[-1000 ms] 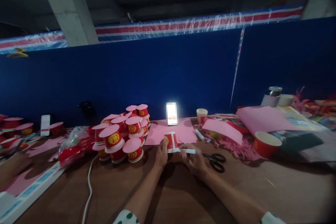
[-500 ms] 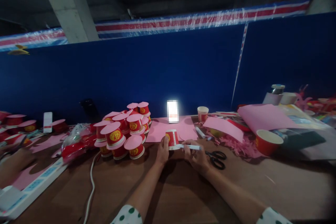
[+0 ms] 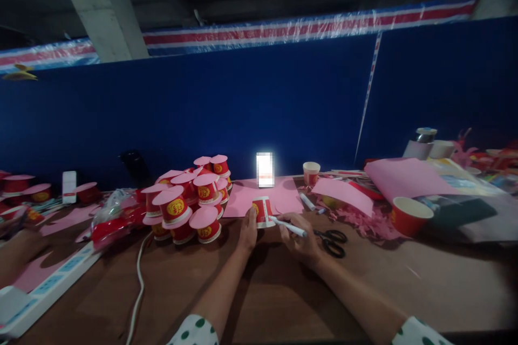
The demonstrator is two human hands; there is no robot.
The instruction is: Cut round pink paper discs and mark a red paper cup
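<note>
A red paper cup [image 3: 264, 211] with a white band and a gold print stands upside down in front of me, its rim toward the table. My left hand [image 3: 249, 229] is closed on its left side, thumb along the wall. In my right hand [image 3: 301, 238] is a white marker pen [image 3: 292, 226], its tip at the lower right of the cup near the rim. Whether the tip touches the cup I cannot tell. Black-handled scissors [image 3: 334, 242] lie just right of my right hand. Behind the cup are pink paper sheets [image 3: 238, 194].
Red cups with pink paper discs [image 3: 206, 215] are stacked at left. A power strip [image 3: 52, 285] and white cable [image 3: 140, 275] lie nearer. A co-worker's hand [image 3: 24, 248] is at far left. At right are a marker cap-like piece, shredded pink paper [image 3: 370, 221] and a larger cup [image 3: 410, 216].
The marker has tilted, its back end now lower and its tip higher against the cup. The cup has turned slightly in my left hand. The whole view has shifted a little.
</note>
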